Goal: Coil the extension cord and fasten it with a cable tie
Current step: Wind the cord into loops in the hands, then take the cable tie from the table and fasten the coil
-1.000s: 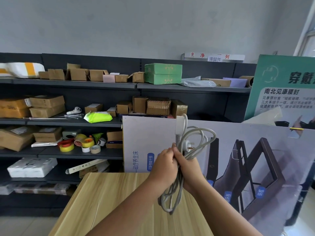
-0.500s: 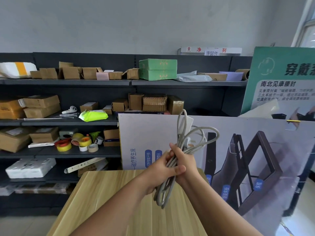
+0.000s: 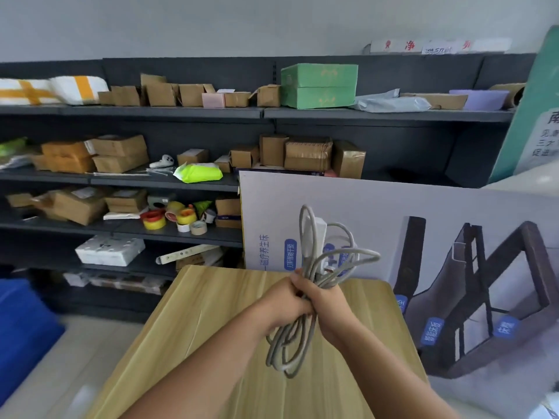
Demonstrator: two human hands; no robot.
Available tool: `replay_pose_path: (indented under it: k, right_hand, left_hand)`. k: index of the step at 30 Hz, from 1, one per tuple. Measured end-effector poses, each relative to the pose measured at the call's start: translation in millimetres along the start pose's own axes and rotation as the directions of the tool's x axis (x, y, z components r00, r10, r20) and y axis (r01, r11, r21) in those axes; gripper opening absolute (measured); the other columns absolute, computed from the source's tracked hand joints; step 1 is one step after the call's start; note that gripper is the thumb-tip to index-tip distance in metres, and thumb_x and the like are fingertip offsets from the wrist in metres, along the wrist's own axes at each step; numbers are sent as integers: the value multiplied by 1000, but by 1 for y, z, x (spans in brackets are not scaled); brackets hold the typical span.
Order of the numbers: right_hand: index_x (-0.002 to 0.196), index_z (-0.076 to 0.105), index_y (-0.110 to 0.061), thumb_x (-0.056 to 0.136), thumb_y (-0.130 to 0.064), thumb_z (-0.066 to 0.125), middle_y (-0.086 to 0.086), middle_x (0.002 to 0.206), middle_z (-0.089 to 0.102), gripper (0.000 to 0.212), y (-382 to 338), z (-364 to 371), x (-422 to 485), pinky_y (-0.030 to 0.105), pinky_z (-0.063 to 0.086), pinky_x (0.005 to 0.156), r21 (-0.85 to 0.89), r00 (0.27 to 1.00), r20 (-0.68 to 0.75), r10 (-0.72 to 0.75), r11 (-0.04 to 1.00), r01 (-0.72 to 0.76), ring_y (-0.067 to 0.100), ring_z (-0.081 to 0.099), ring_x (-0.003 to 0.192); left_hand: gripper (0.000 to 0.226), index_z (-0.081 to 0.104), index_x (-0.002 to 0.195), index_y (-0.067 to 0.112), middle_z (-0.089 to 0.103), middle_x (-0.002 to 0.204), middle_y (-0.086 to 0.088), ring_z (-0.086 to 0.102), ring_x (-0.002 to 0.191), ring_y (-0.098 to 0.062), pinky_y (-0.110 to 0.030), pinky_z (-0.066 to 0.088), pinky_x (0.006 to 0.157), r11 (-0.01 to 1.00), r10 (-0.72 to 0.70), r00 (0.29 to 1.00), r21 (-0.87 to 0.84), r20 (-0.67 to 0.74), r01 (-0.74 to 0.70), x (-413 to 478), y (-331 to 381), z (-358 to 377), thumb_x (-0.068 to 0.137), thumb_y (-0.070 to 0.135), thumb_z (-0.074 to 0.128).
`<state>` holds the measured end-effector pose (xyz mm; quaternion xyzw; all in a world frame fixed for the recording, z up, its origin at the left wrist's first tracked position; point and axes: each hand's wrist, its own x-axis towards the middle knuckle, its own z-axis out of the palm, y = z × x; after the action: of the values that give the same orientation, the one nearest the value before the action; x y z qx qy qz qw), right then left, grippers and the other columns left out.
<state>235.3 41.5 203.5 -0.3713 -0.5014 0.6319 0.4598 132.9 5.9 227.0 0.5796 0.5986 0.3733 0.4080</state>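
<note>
Both hands are gripping the coiled extension cord (image 3: 305, 285) at its middle, low in the centre of the frame above the wooden table (image 3: 211, 322). The left hand (image 3: 282, 303) is now wrapping fully around the bundle, where half a second ago its fingers were opening; the right hand (image 3: 328, 300) is staying clamped. The white socket strip (image 3: 314, 237) is sticking up above them. The shelves (image 3: 127, 111) are sitting further right than before.

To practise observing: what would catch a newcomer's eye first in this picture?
Two hands, left and right, grip a coiled grey cord above a wooden table in the centre. Behind, a green box tops the dark shelves; bright tape rolls sit lower left.
</note>
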Motion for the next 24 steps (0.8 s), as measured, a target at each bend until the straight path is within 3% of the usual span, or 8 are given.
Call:
replay_pose_path:
  k: [3,6,8,12,13,16,20,24]
  right_hand:
    - [99,70,-11,86,-10,70,9,97,74,13,17,23,12,29,54,78,-68,998,67,18,998,-14,19,69,93]
    - [98,70,-20,86,-21,71,5,101,75,12,37,60,19,28,55,82,-137,992,125,34,990,-17,14,69,95]
    - [96,68,-23,87,-26,70,4,100,74,10,54,86,27,25,54,80,-198,981,180,66,980,-30,14,68,96]
    - [131,51,-22,69,-61,73,-2,117,69,76,96,132,47,28,53,87,-332,944,305,124,943,-17,12,66,107]
    - [136,45,-24,68,-65,71,-2,121,66,83,108,142,51,30,54,89,-357,933,337,129,934,0,11,65,108]
    - [132,48,-30,79,-59,62,-3,113,62,63,149,172,64,31,54,89,-428,912,379,159,903,20,15,65,103]
    - [108,69,-26,94,-32,59,-12,96,67,18,227,210,88,34,52,85,-604,907,331,259,797,-8,17,65,87]
    - [99,74,-25,92,-24,63,-18,84,63,13,310,245,103,11,42,67,-747,881,269,389,662,-64,-3,58,76]
  left_hand:
    - [43,71,108,22,74,98,3,69,95,-10,-27,55,86,1000,-11,994,6,-109,11,-2,-20,-19,70,2,63]
    - [43,70,98,32,71,88,16,65,82,8,-11,51,71,999,-46,983,-16,-175,44,-11,-48,-46,78,-5,60]
    - [34,72,98,26,71,85,13,65,79,2,-7,50,64,997,-83,979,-10,-188,83,-16,-68,-70,83,-1,58]
    - [19,74,100,27,76,88,2,71,85,-16,-32,57,76,982,-183,952,7,-244,190,-23,-119,-135,84,22,64]
    - [17,73,100,29,76,89,2,71,85,-17,-34,58,75,977,-206,944,4,-259,215,-25,-132,-154,83,29,68]
    - [13,68,92,26,72,79,8,70,76,-12,-26,51,65,963,-263,909,-26,-323,269,-27,-175,-212,83,34,73]
    - [12,64,83,22,70,76,3,68,72,-12,-28,50,66,930,-366,829,-128,-422,345,-28,-241,-276,84,30,73]
    - [20,68,89,8,66,70,-3,65,66,-20,-34,54,69,866,-500,720,-272,-480,420,-32,-308,-314,84,27,73]
